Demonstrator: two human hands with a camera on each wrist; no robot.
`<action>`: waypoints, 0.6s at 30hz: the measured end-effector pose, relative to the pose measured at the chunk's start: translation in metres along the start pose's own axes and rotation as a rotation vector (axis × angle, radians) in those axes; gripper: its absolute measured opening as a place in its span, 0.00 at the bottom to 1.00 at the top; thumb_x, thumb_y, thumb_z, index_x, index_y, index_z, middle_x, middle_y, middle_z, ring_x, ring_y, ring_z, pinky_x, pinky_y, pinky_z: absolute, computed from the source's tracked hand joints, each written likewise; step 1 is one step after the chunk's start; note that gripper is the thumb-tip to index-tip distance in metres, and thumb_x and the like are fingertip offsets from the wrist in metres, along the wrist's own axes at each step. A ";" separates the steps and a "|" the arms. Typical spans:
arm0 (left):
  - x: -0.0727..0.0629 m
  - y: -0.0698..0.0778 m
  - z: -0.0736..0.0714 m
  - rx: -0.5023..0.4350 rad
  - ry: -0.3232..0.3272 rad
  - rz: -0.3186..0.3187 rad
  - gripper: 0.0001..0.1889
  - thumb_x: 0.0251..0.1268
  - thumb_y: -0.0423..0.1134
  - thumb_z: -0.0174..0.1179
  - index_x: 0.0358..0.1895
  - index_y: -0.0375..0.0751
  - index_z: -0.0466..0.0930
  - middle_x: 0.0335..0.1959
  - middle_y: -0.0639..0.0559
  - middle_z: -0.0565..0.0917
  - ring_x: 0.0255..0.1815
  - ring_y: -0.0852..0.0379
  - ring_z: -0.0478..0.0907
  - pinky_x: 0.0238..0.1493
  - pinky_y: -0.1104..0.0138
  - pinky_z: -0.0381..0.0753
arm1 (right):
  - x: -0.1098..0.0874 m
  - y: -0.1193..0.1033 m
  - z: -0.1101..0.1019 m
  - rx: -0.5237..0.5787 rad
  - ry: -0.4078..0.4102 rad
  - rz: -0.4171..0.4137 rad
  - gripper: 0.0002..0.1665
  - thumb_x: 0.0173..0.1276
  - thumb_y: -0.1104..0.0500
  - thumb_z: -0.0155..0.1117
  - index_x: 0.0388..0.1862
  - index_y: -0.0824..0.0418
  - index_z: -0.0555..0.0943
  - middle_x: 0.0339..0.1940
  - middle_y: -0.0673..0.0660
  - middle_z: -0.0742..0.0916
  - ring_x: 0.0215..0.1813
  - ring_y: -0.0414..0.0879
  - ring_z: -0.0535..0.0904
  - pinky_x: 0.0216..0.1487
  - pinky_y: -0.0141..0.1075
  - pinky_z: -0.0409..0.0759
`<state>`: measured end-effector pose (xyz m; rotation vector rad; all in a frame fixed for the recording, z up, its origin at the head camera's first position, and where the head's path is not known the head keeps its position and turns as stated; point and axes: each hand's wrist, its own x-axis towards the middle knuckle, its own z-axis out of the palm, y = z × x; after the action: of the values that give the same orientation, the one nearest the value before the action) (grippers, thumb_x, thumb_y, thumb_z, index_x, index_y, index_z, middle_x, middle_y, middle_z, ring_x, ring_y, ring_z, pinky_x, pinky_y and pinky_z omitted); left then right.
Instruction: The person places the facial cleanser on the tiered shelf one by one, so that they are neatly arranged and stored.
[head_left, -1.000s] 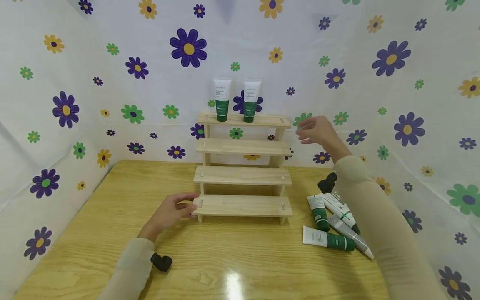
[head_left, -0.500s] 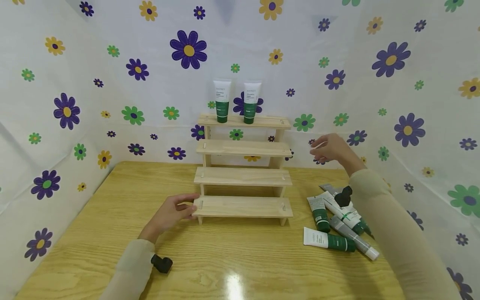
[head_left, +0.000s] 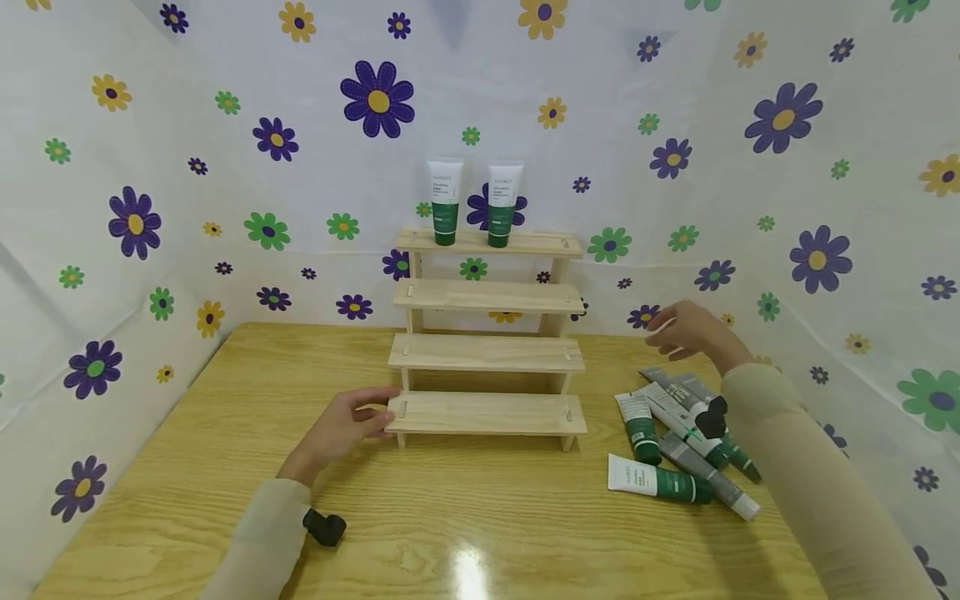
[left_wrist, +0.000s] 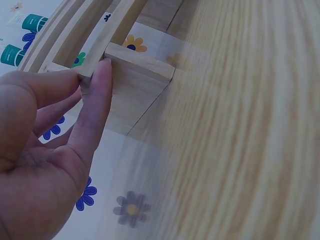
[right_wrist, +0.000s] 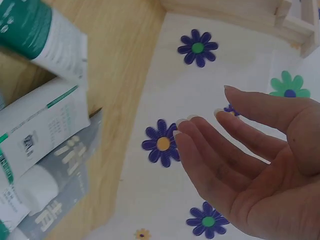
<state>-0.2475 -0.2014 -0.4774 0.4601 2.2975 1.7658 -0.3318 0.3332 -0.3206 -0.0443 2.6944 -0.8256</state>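
Observation:
A light wooden four-step rack stands on the table, two white-and-green squeeze tubes upright on its top step. My left hand pinches the left end of the lowest step; the left wrist view shows thumb and finger on the board's corner. My right hand hovers over the back of a heap of tubes at the right, holding nothing, its fingers loosely bent. In that heap lie white-and-green tubes and grey tubes, partly overlapping. One white-and-green tube lies sideways at the front.
A white cloth with printed flowers hangs behind and along both sides of the wooden table. The right forearm passes over the right side of the heap. Each wrist carries a small black camera.
My right hand has moved down and to the right, from beside the rack's top step to above the heap, uncovering more tubes. My left hand stays on the lowest step.

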 end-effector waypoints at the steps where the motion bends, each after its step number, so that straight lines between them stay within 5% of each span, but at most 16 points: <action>1: 0.000 0.000 0.000 -0.003 0.001 -0.004 0.26 0.77 0.34 0.59 0.74 0.31 0.70 0.69 0.27 0.74 0.57 0.46 0.85 0.52 0.64 0.91 | 0.000 0.004 0.000 0.000 -0.014 0.011 0.29 0.77 0.59 0.61 0.67 0.79 0.71 0.61 0.78 0.81 0.58 0.68 0.83 0.59 0.53 0.88; 18: 0.004 0.004 -0.003 -0.013 -0.001 0.003 0.26 0.77 0.35 0.60 0.74 0.32 0.70 0.70 0.28 0.73 0.59 0.44 0.84 0.52 0.65 0.90 | -0.002 0.053 0.003 -0.080 -0.036 0.078 0.32 0.74 0.63 0.64 0.68 0.82 0.69 0.61 0.81 0.79 0.59 0.71 0.81 0.61 0.57 0.85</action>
<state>-0.2519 -0.2014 -0.4731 0.4623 2.2842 1.7801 -0.3255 0.3765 -0.3515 0.0276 2.6760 -0.6876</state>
